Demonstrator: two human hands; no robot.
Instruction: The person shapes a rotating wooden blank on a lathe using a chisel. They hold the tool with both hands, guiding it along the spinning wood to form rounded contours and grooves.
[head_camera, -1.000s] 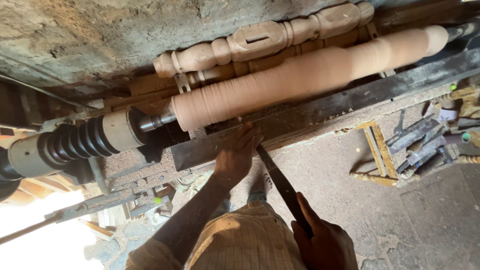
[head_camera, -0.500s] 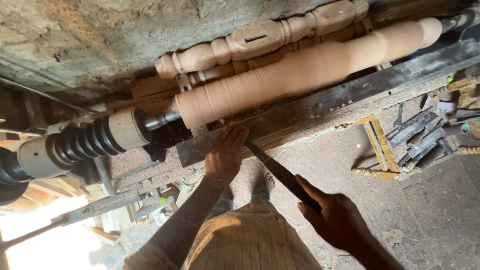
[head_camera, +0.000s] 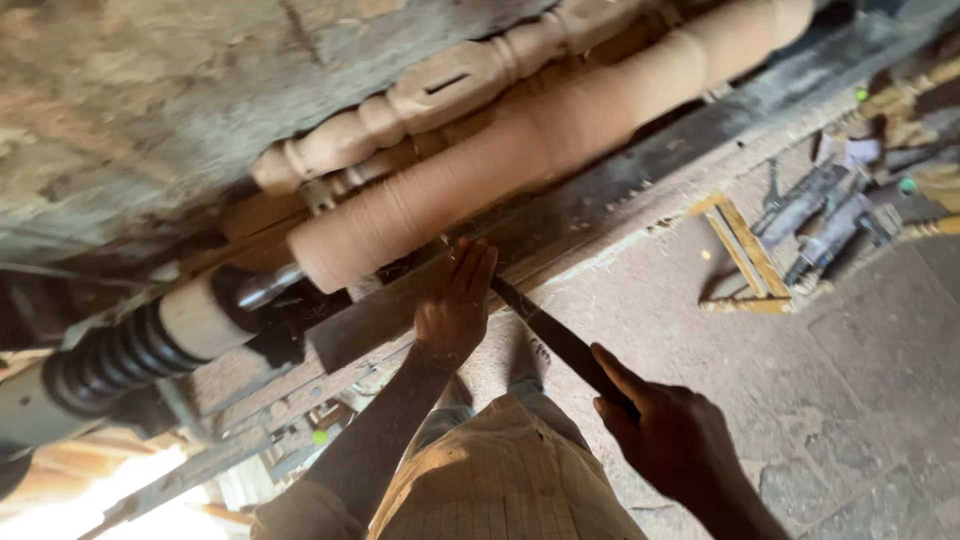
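Left hand: fingers nearly flat and together, resting on the tool rest and the blade end of the chisel. Right hand: closed around the chisel handle. Wooden cylinder: mounted on the lathe, just above the chisel tip.

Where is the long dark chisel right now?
In the head view, the chisel runs diagonally at centre-right, its handle end in the right hand and its tip under the left hand, below the wooden cylinder.
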